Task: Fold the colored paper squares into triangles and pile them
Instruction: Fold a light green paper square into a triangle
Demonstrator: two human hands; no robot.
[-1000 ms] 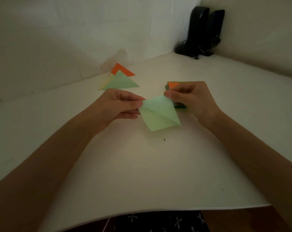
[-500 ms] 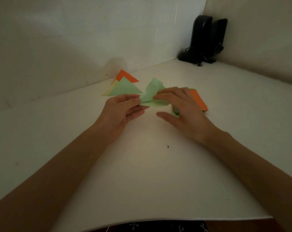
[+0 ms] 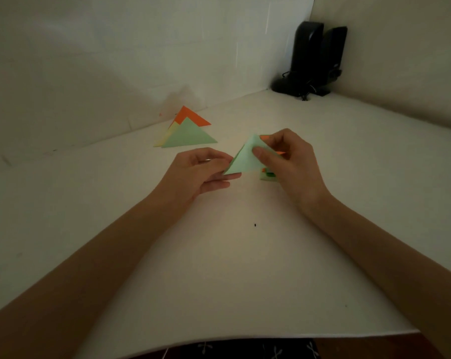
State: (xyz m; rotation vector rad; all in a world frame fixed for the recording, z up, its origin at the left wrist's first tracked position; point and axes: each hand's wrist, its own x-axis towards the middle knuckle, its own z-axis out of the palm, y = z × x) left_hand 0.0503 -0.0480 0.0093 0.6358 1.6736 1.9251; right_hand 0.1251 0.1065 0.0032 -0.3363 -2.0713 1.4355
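Pinching the light-green paper (image 3: 245,159) at its lower corner, the left hand (image 3: 201,172) steadies it while the right hand (image 3: 289,164) grips its upper part, thumb on the face. Half a second ago the sheet was bowed mid-fold; now it is a closed triangle, lifted off the worktop (image 3: 219,268). It probably needs creasing, then joins the pile of triangles (image 3: 190,133) beyond the left hand. Unfolded squares (image 3: 267,176) lie under the right hand.

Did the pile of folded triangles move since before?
No. The pile of folded triangles sits in the same place near the wall, just as far left of the black speakers.
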